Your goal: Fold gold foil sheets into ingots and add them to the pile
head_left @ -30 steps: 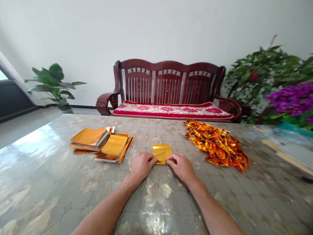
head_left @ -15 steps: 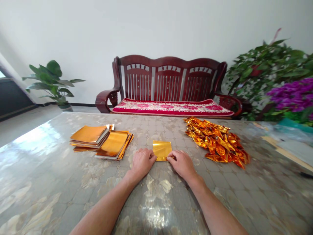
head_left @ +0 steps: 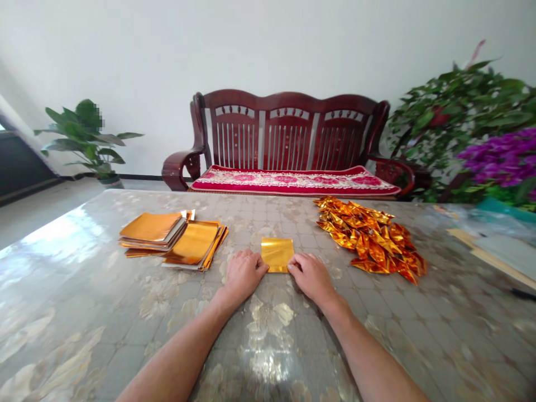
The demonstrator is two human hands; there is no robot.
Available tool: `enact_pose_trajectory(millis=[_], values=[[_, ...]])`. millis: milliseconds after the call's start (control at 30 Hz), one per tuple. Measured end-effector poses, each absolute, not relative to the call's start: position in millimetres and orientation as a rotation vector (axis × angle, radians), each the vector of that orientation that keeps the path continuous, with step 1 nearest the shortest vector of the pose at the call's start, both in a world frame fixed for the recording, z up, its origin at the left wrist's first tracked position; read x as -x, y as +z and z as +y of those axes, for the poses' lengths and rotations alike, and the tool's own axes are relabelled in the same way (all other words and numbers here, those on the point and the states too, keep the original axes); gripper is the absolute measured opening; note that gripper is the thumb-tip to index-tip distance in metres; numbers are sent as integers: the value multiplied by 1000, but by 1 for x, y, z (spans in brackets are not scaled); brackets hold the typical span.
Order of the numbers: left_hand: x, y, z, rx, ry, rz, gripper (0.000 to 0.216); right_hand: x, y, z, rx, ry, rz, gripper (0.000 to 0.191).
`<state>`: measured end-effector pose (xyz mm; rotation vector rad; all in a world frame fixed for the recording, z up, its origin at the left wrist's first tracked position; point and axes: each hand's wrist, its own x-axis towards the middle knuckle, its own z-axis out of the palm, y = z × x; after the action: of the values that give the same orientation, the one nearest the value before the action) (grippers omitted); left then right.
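Observation:
A small sheet of shiny gold foil paper (head_left: 277, 254) lies on the table between my hands, with a narrow folded strip along its near edge. My left hand (head_left: 244, 273) pinches the near left corner between thumb and fingers. At the near right corner, my right hand (head_left: 310, 274) grips the paper the same way. Two overlapping stacks of gold foil sheets (head_left: 195, 244) are to the left of my left hand. To the right lies a heap of folded, pointed gold foil pieces (head_left: 372, 240).
The table (head_left: 167, 335) has a glossy floral cover. Plastic bags and flat boards (head_left: 502, 245) lie at its right side. Beyond it stands a dark red wooden bench (head_left: 287, 131) with a red patterned cushion. A potted plant (head_left: 90, 139) is on the left; foliage and purple flowers (head_left: 502, 156) are on the right.
Both hands stay at the near corners of the foil paper; the right fingers shift only slightly. The whole view moves a little upward in the picture.

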<state>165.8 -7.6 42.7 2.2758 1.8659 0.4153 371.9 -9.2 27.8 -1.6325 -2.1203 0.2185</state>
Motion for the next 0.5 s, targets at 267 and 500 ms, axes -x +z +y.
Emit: enact_pose_trajectory(millis=[267, 500], values=[[-167, 44, -8, -2271, 427, 1867, 24, -371, 28, -10, 1654, 221, -2111, 12], [-165, 38, -8, -2317, 585, 1812, 16, -370, 28, -9, 1665, 222, -2109, 7]])
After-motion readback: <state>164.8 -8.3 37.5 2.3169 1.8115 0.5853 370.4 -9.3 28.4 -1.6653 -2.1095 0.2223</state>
